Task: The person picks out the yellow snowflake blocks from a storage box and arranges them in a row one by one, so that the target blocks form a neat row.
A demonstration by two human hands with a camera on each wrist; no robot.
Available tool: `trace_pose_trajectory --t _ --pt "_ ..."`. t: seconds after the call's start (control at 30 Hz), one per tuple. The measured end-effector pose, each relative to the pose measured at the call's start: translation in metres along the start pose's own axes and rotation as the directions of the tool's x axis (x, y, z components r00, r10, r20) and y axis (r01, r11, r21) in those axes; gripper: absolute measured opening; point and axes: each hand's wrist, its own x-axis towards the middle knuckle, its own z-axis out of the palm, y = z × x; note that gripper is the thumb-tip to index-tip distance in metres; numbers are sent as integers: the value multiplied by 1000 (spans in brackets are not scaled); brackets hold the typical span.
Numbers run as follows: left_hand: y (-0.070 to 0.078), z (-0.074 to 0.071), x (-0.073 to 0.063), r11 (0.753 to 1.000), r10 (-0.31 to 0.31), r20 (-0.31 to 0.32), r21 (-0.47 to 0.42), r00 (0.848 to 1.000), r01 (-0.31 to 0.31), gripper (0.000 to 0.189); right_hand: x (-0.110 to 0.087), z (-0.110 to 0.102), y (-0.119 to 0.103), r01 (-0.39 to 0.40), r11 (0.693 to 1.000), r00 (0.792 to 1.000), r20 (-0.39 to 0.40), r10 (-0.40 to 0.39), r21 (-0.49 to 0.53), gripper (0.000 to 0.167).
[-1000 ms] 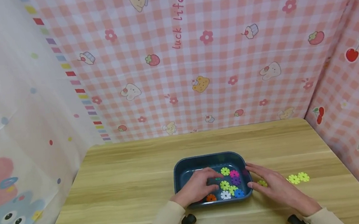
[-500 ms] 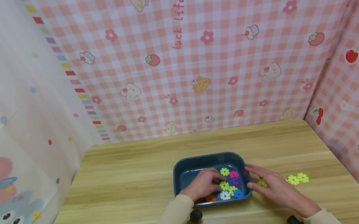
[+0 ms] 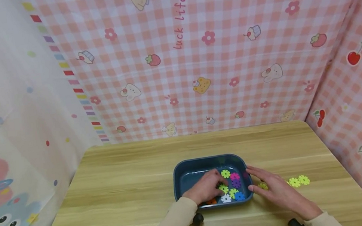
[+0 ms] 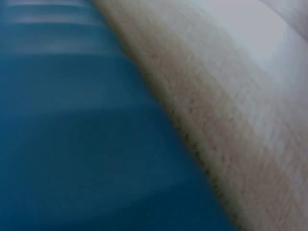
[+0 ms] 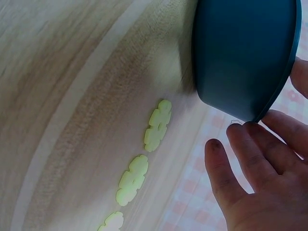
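Observation:
A dark blue tray (image 3: 187,167) stands on the table, with several toothed snowflake discs in its right half. Among them are a magenta disc (image 3: 234,176), a purple disc (image 3: 236,184), a white disc (image 3: 226,198), a blue disc (image 3: 240,196) and yellow ones. My left hand (image 3: 205,187) reaches down into the tray beside a yellow disc (image 3: 223,189). Its fingers bend downward and their tips are hidden, so whether they pinch a disc cannot be seen. My right hand (image 3: 280,192) touches the tray's right end with extended fingers; the right wrist view shows these fingers (image 5: 255,156) at the outer wall.
Right of the tray, yellow discs (image 3: 303,180) lie in a row on the wooden table (image 3: 128,179), partly behind my right hand. Patterned cloth (image 3: 209,68) closes off the back and both sides. A black wrist camera (image 3: 198,219) sits below my left wrist.
My left hand has shifted slightly right within the tray, and its fingers now cover the green disc that showed beside them a second ago. The right hand stays at the tray's end.

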Motion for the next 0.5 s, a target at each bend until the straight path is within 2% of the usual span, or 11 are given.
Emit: trace_pose_trajectory --t 0.17,0.33,0.5 --pt "3 0 -2 1000 -4 6 22 1000 4 26 0 0 -1 -6 1000 1000 -1 6 3 55" --pt "3 0 -3 998 28 7 60 1000 -28 28 -1 0 -1 -8 1000 1000 6 8 4 55" --pt "3 -5 -7 999 40 3 5 999 -40 33 0 0 0 -12 1000 1000 11 12 -3 55"
